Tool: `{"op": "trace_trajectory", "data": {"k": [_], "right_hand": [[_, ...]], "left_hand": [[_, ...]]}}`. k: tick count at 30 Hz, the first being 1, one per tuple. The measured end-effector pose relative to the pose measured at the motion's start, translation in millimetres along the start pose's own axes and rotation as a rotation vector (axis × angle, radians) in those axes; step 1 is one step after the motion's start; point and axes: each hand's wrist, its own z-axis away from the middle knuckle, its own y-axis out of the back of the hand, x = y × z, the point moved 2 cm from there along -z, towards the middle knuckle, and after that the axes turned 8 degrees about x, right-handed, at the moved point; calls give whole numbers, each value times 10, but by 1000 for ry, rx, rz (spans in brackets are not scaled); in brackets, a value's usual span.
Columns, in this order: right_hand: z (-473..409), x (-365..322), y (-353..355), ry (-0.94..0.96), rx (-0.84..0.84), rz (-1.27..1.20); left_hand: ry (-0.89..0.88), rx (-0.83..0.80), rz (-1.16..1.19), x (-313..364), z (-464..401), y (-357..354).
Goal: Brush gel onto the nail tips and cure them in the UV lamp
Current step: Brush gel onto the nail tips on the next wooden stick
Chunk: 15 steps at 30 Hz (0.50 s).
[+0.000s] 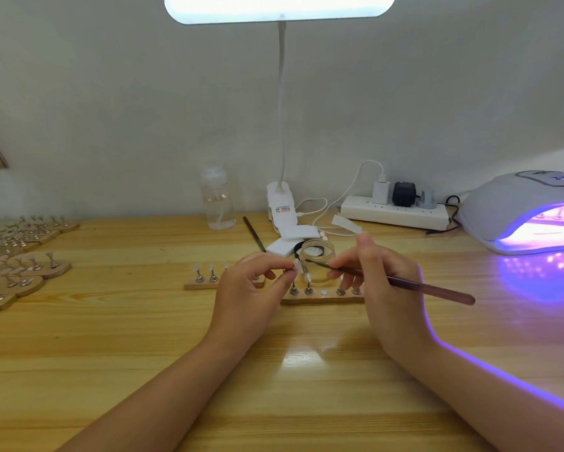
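Right now, in the head view, the left hand (254, 282) is pinching a nail tip (297, 265) on its small stand, lifted just above the near holder (323, 300), while the right hand (372, 275) is gripping a brush (404, 283) whose bristle end is reaching toward that tip, just in front of the gel jar (317, 256). Both hands are working close together over the holder, fingers curled on what they carry. One socket in the holder is sitting empty between standing tips, likely where this one belongs. A second holder (205, 282) with more tips is lying just left of the near one. The UV lamp (522, 213) is glowing violet well to the right of the holder, with something inside that I cannot make out. The gel-brushing step seems to be under way; next, the brush needs a light, steady stroke along the tip, then the stand should go back into its socket before curing.
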Motion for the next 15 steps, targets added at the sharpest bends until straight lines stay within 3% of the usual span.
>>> {"op": "trace_trajectory", "data": {"k": [11,15], "right_hand": [[43,3,-26,66,-49,121],[70,-8,-32,-17,-43,18]], "left_hand": [[73,7,9,-9,3,4],[68,8,-9,-19,-3,9]]}}
